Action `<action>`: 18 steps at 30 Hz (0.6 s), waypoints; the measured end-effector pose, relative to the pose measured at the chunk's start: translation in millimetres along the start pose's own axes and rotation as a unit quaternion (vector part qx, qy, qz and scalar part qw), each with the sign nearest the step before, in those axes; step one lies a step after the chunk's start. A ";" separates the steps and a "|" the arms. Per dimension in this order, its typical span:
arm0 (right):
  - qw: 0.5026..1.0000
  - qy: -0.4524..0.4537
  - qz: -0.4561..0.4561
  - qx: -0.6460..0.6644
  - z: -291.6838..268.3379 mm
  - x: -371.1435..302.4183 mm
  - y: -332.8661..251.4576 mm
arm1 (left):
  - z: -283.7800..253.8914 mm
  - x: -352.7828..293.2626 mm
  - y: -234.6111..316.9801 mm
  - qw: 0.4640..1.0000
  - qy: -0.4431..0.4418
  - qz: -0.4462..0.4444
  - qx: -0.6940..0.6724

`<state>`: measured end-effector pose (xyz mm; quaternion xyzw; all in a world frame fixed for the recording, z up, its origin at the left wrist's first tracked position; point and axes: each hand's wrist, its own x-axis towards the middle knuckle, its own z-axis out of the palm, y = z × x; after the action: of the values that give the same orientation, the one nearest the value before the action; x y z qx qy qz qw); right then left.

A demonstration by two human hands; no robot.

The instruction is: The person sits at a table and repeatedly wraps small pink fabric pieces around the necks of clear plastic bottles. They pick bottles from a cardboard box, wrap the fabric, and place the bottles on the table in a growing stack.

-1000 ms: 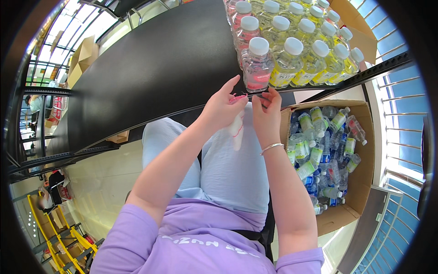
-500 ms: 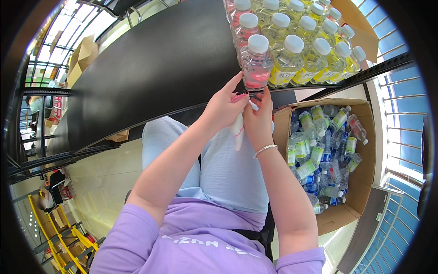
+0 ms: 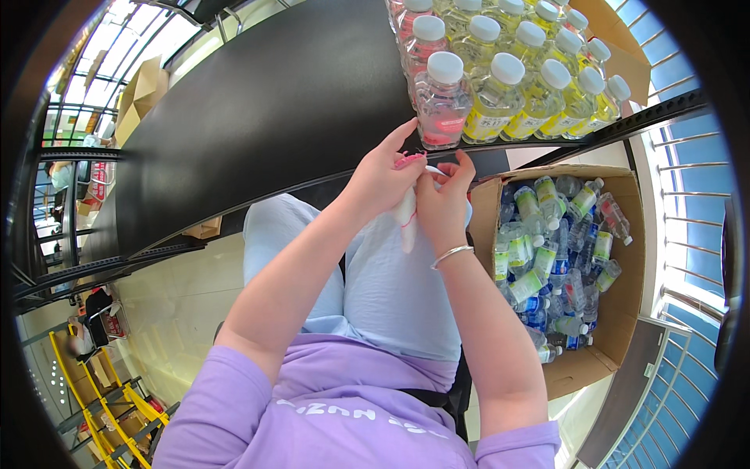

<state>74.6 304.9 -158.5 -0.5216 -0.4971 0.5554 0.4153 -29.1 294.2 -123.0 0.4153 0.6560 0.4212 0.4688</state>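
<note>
Over my lap, at the table's front edge, both hands hold a white piece of cloth (image 3: 408,220) with a frayed pink edge, partly hidden by my fingers; its exact kind is unclear. My left hand (image 3: 380,176) pinches the pink edge between thumb and fingers, its index finger stretched toward the bottles. Close beside it, my right hand (image 3: 442,202) pinches the cloth's other side, index finger raised. Just beyond my fingertips, a clear bottle with a pink label and white cap (image 3: 442,105) stands upright at the corner of a block of bottles. Neither hand visibly grips it.
The black table (image 3: 258,109) stretches away to the left. Several yellow-labelled bottles (image 3: 494,98) stand in rows at its right end. On my right, a cardboard box (image 3: 574,383) holds many loose, label-wrapped plastic bottles. Yellow metal racking (image 3: 86,399) stands at far left.
The bottles and table edge sit slightly higher in the picture. My right index finger has bent and drawn away from the front bottle. Both hands keep hold of the cloth.
</note>
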 end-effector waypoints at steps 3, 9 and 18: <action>0.998 -0.033 0.053 0.019 3.5 -9.2 -8.6 | -8.8 1.8 -4.4 1.000 0.005 0.012 0.010; 0.997 -0.077 -0.013 0.002 10.3 -10.2 8.2 | -44.0 14.4 -5.1 0.997 0.065 0.027 -0.025; 0.979 -0.195 0.017 -0.053 3.0 -11.9 -3.9 | -100.7 37.5 -23.3 0.977 0.202 0.065 -0.001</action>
<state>72.7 293.5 -152.8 -0.4329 -0.5881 0.6263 0.2730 -137.8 306.1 -134.2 0.3635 0.7082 0.5266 0.2984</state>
